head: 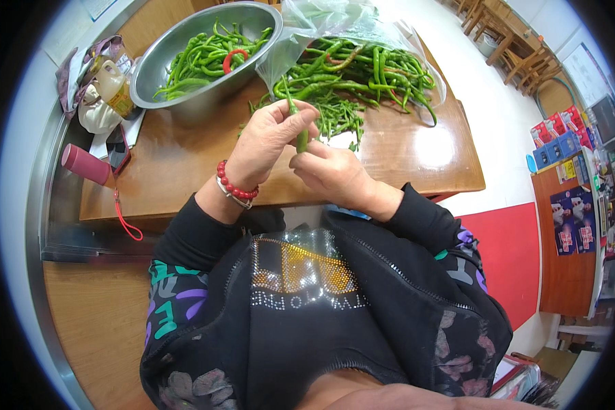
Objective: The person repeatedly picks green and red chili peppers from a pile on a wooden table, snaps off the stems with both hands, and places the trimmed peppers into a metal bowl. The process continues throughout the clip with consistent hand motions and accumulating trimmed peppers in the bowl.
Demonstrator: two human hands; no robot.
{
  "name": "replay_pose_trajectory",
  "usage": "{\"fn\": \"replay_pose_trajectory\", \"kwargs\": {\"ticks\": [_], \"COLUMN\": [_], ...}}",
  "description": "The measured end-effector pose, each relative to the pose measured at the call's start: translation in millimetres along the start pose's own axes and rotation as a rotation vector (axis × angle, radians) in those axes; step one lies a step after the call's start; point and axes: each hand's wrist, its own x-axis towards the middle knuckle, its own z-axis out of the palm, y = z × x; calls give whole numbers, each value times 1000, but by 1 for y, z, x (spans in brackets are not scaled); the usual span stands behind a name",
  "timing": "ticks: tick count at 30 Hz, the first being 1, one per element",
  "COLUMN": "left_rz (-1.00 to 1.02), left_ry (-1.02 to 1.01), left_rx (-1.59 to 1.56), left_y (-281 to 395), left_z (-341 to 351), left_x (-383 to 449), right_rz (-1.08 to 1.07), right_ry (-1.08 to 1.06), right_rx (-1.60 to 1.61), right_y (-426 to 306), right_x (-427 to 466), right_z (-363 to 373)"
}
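Observation:
My left hand (271, 130) pinches a green chili pepper (302, 139) near its stem, which points away from me. The fingertips of my right hand (335, 169) close around the pepper's lower end. Just beyond my hands lies a heap of cut-off green stems (344, 119) on the table. Behind it, a clear plastic bag (318, 25) lies open over a pile of long green peppers (333, 79), a few of them reddish. To the left, a steel basin (151, 87) holds more green peppers (197, 64) and one curved red pepper (234, 60).
The glossy wooden table (415, 169) ends at a right corner. At its left side are a pink tumbler (85, 164) with a red strap (125, 223), a phone (118, 151) and a plastic jug (114, 87). A red-brown counter (569, 246) stands farther right.

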Motion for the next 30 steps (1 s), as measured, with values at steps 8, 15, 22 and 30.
{"fn": "replay_pose_trajectory", "kwargs": {"ticks": [8,15,22,30], "left_rz": [9,271,352,369], "left_ry": [108,14,-53,-103], "left_rx": [-222,715,849,954], "left_y": [-14,5,1,-5], "left_z": [25,14,24,20], "left_x": [-37,-54,-59,-56], "right_rz": [-37,385,581,768], "right_ry": [66,165,25,-42], "right_rx": [139,536,889,1504], "right_y": [-11,-25,-15,2], "right_x": [-11,0,7,-1], "right_z": [12,-26,-27,-25]}}
